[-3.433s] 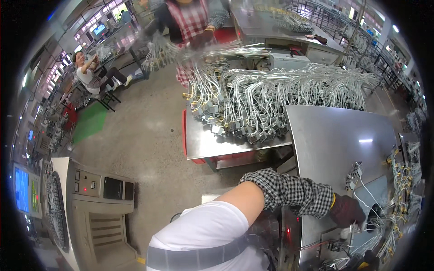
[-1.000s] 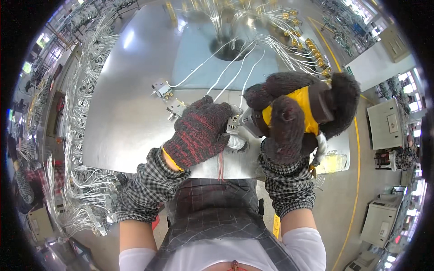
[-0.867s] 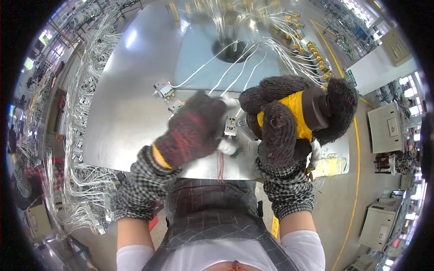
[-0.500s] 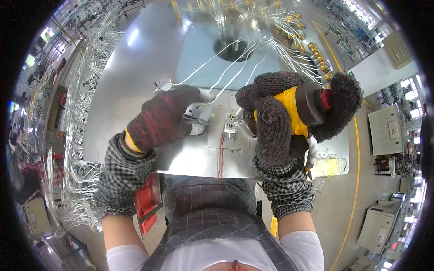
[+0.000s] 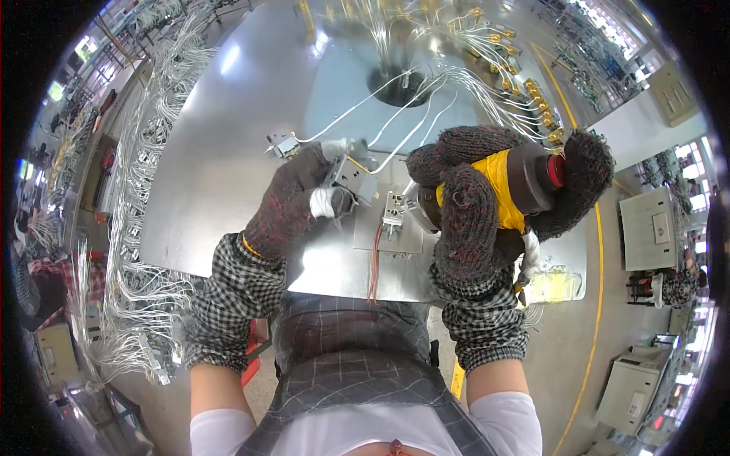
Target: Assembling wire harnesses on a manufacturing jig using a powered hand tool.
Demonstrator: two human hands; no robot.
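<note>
My left hand (image 5: 287, 199), in a dark knitted glove with white tape on its fingertips, pinches a small metal box (image 5: 352, 178) with holes in its face. A white cable joins this box at its right side. My gloved right hand (image 5: 465, 228) is wrapped round a dark cylindrical tool (image 5: 528, 178) with a yellow taped band and a red end. The tool's metal end lies close beside a small metal block (image 5: 393, 211) with holes, which sits on a square plate (image 5: 403, 242); whether they touch I cannot tell. Red wires (image 5: 375, 266) run from the block toward me.
Another small metal box (image 5: 284, 144) on a white cable lies beyond my left hand. White cables run through a dark round hole (image 5: 397, 85) in the metal table (image 5: 190, 190). Yellow-ended connectors (image 5: 538, 102) line the far right; bundled white cables (image 5: 133, 213) hang at the left.
My left hand has shifted right, and the metal box in it is turned so that its holed face shows more. My right hand has barely moved with the tool.
</note>
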